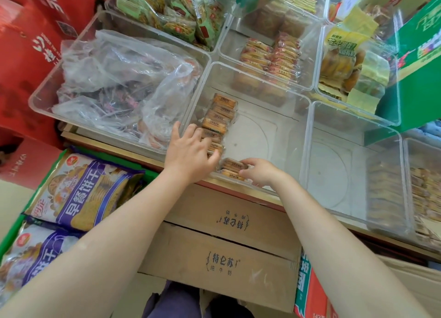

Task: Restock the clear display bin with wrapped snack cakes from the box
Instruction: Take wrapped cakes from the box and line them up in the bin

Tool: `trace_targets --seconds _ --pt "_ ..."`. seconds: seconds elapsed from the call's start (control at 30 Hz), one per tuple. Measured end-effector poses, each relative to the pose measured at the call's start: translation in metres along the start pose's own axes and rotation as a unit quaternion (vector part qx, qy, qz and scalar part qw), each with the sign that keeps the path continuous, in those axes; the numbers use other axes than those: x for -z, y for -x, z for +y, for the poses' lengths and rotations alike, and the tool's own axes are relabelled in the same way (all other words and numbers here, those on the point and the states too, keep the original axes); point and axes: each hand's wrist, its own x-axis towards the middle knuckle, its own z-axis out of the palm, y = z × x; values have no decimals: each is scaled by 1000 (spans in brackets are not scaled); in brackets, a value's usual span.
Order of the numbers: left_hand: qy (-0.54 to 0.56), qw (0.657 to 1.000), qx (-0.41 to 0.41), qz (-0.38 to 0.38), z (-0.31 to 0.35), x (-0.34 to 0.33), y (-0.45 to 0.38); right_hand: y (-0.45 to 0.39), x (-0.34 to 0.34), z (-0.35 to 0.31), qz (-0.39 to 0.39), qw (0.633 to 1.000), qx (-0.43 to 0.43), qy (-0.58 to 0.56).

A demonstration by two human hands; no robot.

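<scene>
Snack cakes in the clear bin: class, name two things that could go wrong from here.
1. The upright row of snack cakes leans only on the clear bin's left wall, steadied by the left hand; letting go may topple it.
2. The right hand wedges cakes into the tight near corner; wrappers may crush.

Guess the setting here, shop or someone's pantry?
Most likely a small shop's snack display. Clear bins sit side by side holding wrapped snack cakes and other packaged biscuits, with large biscuit bags and brown cartons stacked below as stock.
</scene>
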Motion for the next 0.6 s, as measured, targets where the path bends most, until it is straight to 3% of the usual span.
trace_targets --seconds 0.1,0.23,0.33,0.4,0.5,0.6 --pt "-32 998 32 -34 10 6 8 23 5 12 29 999 28 5" --pt "-34 999 12 2 61 13 42 87 18 44 117 986 103 -61" --pt "95 994 -33 50 140 13 84 174 30 92 287 928 210 -113" --pt "232 970 -56 49 205 17 110 234 37 138 377 886 237 -129" --pt "411 907 -91 -24 311 27 145 297 46 227 446 859 196 -161" --pt "475 867 -135 -64 410 33 179 337 51 317 498 843 134 -154"
